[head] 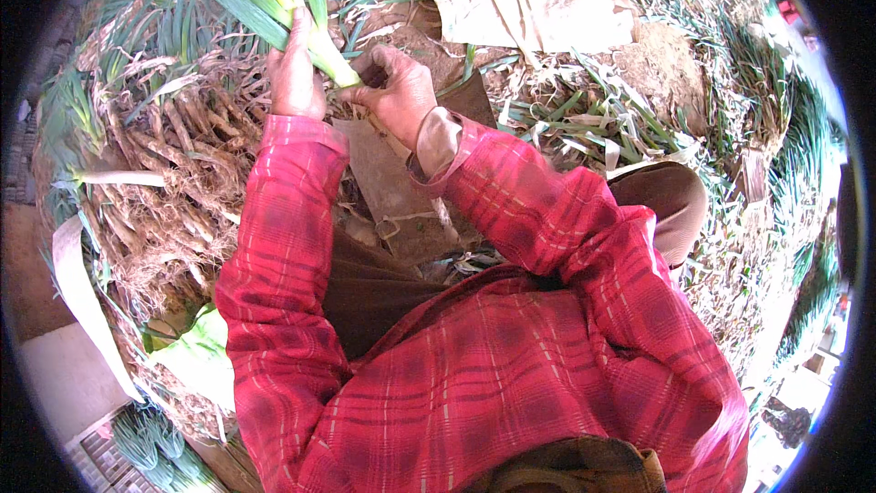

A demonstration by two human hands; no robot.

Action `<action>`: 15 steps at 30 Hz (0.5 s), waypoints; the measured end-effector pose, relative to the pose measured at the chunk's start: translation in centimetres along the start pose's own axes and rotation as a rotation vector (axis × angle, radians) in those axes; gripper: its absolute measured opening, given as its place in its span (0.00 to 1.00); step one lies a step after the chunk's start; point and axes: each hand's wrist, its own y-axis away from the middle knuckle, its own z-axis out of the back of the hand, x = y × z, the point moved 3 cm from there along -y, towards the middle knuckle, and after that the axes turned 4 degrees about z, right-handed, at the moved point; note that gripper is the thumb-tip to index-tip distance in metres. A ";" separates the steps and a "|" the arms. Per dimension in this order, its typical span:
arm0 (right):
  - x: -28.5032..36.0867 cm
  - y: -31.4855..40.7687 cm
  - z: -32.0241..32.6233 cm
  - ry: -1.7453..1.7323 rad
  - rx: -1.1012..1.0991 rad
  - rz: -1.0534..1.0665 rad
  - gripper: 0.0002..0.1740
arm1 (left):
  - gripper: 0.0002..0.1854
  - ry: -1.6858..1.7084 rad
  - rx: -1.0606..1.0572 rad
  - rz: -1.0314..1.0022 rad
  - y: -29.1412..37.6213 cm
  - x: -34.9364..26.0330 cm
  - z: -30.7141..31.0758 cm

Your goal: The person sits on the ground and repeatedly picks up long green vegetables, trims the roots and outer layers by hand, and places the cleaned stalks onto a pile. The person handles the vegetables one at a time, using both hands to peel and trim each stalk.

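My left hand [298, 72] grips a thick green onion stalk [333, 58] with broad green leaves that fan out towards the top left. At the pale lower end of the stalk, my right hand [400, 85] pinches with thumb and forefinger. Untrimmed green onions [164, 212] lie heaped to my left, their brown, dirty stems and stringy roots facing me. Beyond my right hand, two slimmer green onions [510, 14] rest partly on a pale sheet [582, 7].
Stripped leaves [588, 109] are piled before my right knee [660, 209]. A flat brown piece [390, 192] lies below my hands. Light green plastic [198, 356] sits by my left elbow. More green onions [807, 171] line the far right, and bundles [154, 448] lie at lower left.
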 end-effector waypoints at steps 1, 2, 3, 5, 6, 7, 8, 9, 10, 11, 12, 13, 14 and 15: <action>-0.3 0.0 -0.2 0.028 0.020 -0.105 0.17 | 0.15 0.015 0.027 -0.001 0.1 0.1 -0.1; -0.3 -0.1 -0.1 0.086 -0.004 -0.025 0.17 | 0.15 0.021 0.022 -0.006 0.1 0.0 0.0; -0.4 -0.3 0.0 0.057 -0.025 0.037 0.17 | 0.15 0.024 0.041 -0.016 0.1 0.0 0.0; -1.1 -0.7 0.1 0.000 -0.001 0.064 0.16 | 0.15 0.022 0.047 -0.020 0.2 -0.1 -0.1; -1.5 -1.0 0.1 -0.060 0.039 0.034 0.15 | 0.15 0.024 0.050 -0.018 0.2 -0.1 -0.2; -1.8 -1.2 0.2 -0.135 0.066 0.024 0.15 | 0.15 0.021 0.071 -0.030 0.2 -0.1 -0.4; -1.9 -1.4 0.2 -0.222 0.119 0.022 0.14 | 0.15 0.025 0.042 -0.015 0.3 0.0 -0.4; -2.0 -1.6 0.3 -0.295 0.153 0.006 0.14 | 0.15 0.025 0.033 -0.017 0.3 0.0 -0.5; -2.1 -1.7 0.4 -0.293 0.203 -0.051 0.13 | 0.15 0.020 0.043 -0.042 0.3 0.0 -0.7; -1.9 -1.7 0.7 -0.324 0.214 -0.003 0.13 | 0.15 0.021 0.045 -0.014 0.3 0.1 -0.8; -1.5 -1.6 1.0 -0.337 0.223 0.045 0.13 | 0.14 0.019 0.064 -0.012 0.3 0.1 -0.9; -1.2 -1.3 1.3 -0.321 0.238 0.068 0.13 | 0.14 0.012 0.061 -0.003 0.3 0.2 -0.9; -0.7 -0.9 1.6 -0.271 0.276 0.154 0.12 | 0.14 0.028 0.084 -0.006 0.2 0.1 -0.9; -0.4 -0.2 1.9 -0.191 0.321 0.212 0.12 | 0.13 0.040 0.083 0.000 0.0 0.0 -0.7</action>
